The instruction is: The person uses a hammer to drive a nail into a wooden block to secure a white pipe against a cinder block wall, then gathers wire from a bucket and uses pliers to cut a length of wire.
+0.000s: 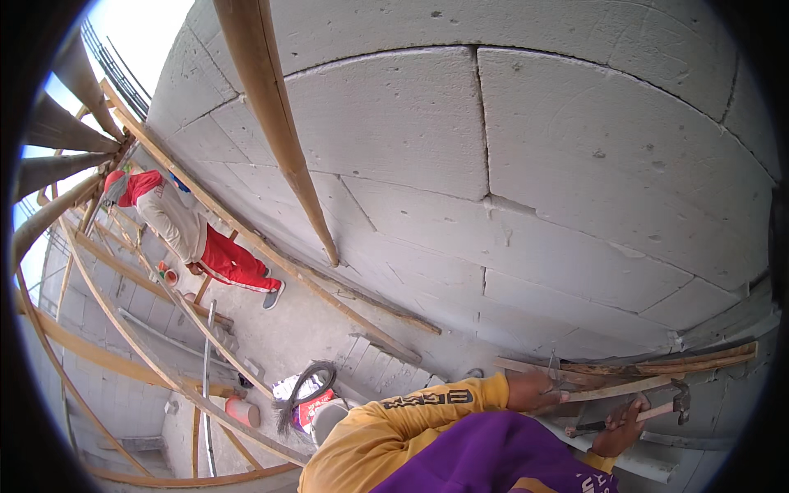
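Observation:
My left hand (532, 390), at the end of a yellow sleeve, is closed at the near end of a pale wooden strip (618, 388). Thin bent wire (554, 363) sticks up beside its fingers; whether the hand also grips that wire is unclear. A hammer (657, 412) is in my right hand (621, 425), which wraps round the middle of the handle. The dark metal head points to the right, next to the strip's far end. Behind both hands, rough wooden boards (699, 359) lie along the foot of the block wall (575, 271).
A wooden pole (275, 123) leans on the wall. At left, another person (185, 222) in red trousers stands among timber poles and long beams (271, 251). Stacked blocks (374, 366), a coil of dark wire (308, 390), bags and a pinkish bucket (242, 412) are on the floor.

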Action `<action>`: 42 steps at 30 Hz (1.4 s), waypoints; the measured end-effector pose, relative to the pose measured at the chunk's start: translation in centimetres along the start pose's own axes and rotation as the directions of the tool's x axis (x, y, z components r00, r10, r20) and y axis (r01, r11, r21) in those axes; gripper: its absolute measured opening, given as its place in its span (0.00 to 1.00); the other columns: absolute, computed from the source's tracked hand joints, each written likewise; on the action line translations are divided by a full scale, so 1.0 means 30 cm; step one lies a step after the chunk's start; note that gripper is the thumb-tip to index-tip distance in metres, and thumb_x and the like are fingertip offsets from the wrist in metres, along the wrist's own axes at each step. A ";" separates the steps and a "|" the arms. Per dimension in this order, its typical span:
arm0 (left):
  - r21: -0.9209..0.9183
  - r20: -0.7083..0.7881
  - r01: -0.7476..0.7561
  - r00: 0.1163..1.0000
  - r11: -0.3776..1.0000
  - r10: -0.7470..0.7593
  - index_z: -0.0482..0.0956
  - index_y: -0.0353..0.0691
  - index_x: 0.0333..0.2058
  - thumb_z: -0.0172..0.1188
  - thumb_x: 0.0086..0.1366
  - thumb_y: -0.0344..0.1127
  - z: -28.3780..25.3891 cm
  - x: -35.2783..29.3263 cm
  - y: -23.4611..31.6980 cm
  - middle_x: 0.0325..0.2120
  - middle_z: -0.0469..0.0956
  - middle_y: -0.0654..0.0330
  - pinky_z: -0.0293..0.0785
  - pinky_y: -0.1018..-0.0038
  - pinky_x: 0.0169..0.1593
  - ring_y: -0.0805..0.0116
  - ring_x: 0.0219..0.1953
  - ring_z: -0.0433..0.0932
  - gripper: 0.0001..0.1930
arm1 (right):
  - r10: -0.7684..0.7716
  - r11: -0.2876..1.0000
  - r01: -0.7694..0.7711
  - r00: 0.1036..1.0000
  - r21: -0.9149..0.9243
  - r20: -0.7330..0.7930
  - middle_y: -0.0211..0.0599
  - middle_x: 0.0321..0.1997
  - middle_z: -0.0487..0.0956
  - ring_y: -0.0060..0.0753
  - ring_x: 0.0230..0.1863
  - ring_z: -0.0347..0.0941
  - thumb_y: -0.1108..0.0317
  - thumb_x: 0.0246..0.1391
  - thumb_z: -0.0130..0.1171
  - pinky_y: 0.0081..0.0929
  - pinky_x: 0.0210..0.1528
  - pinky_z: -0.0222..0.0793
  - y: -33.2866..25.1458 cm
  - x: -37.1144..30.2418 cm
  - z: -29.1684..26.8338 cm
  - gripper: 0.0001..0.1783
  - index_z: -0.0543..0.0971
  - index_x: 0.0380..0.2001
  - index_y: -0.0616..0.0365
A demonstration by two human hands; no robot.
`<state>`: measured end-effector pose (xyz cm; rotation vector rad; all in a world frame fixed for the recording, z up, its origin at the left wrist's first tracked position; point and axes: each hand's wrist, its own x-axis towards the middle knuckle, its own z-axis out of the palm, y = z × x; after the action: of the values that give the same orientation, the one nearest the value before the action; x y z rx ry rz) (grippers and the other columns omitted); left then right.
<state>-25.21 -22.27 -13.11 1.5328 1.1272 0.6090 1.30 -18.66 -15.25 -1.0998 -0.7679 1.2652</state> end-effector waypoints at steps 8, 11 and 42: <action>-0.201 0.113 -0.038 0.992 0.979 0.062 0.71 0.30 0.17 0.40 0.72 0.62 -0.162 -0.039 0.051 0.13 0.66 0.53 0.65 0.63 0.27 0.63 0.19 0.67 0.39 | -0.011 0.995 0.052 0.911 -0.087 0.413 0.50 0.48 0.78 0.11 0.12 0.56 0.60 0.62 0.57 0.13 0.13 0.54 0.061 0.058 0.371 0.34 0.62 0.61 0.74; -0.308 0.093 -0.059 0.991 0.950 0.092 0.70 0.31 0.17 0.39 0.72 0.62 -0.233 -0.084 0.040 0.13 0.66 0.58 0.64 0.67 0.27 0.66 0.19 0.65 0.38 | 0.155 0.983 -0.067 0.812 -0.173 0.563 0.59 0.56 0.74 0.11 0.12 0.58 0.59 0.60 0.59 0.14 0.14 0.56 0.117 0.069 0.428 0.35 0.63 0.61 0.74; -0.464 -0.394 0.120 0.859 0.877 -0.327 0.73 0.34 0.34 0.48 0.73 0.46 0.160 0.039 0.131 0.20 0.74 0.58 0.71 0.72 0.26 0.71 0.20 0.75 0.19 | 0.255 0.891 0.064 0.748 -0.449 0.613 0.45 0.51 0.76 0.28 0.43 0.72 0.54 0.51 0.68 0.25 0.47 0.68 0.004 0.087 -0.059 0.30 0.78 0.45 0.73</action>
<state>-19.35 -23.27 -10.97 0.8727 1.3994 1.0169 3.35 -16.49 -16.26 -1.0480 -1.6296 1.6480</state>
